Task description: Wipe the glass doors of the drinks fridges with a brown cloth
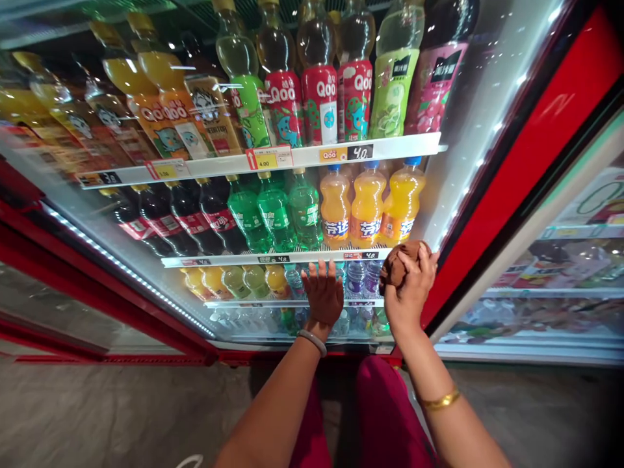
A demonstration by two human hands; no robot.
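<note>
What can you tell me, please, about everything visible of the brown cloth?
The brown cloth looks like soft fabric, bunched into a rounded, crumpled wad with dark creases. The right hand grips it, with fingers curled over its right side that hide part of it. In the picture it sits just below the rightmost orange drink bottle, at the right end of the white shelf edge. Whether it touches the shelf edge cannot be told.

Plain brown over the crumpled soft cloth [394, 268]. Bright red along the straight, glossy door frame [550, 123]. Magenta on the fabric trousers [390, 409]. Clear green through the curved plastic bottles [275, 211]; orange-yellow, blue-capped, with blue-and-white lettering [368, 229], in the waisted plastic bottles [366, 198]. Gold on the round bangle [440, 400], pale grey on the smooth bracelet [312, 342].
</note>
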